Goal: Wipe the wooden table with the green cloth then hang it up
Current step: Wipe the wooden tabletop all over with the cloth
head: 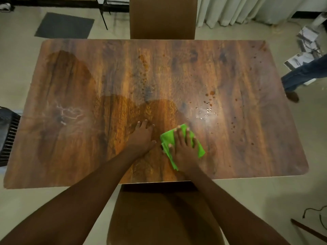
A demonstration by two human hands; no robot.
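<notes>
Hands rest on the wooden surface (230, 76) near its front edge, and we see both from above. Our right hand (184, 147) lies flat, fingers spread, pressing down on the folded green cloth (200, 150), which sits on the surface a little right of centre, close to the near edge. Cloth corners show to the left of the palm and past the fingertips. Our left hand (141, 137) lies just beside it, palm down and fingers open on bare wood, holding nothing.

Wet sheen (70, 75) covers the left part of the surface and a darker patch around the left hand. To the right of the cloth we see scattered drops and brown spots (209, 98), with a bright glare among them. On the left side a whitish smear (69, 112) shows.

Two brown chairs meet the surface: one at the far edge (162, 18), one below our arms at the near edge (159, 218). A dark mat (64, 25) lies on the floor beyond the far left corner. At the right, a person's jeans-clad leg (304, 73) stands near scattered papers (307, 39).
</notes>
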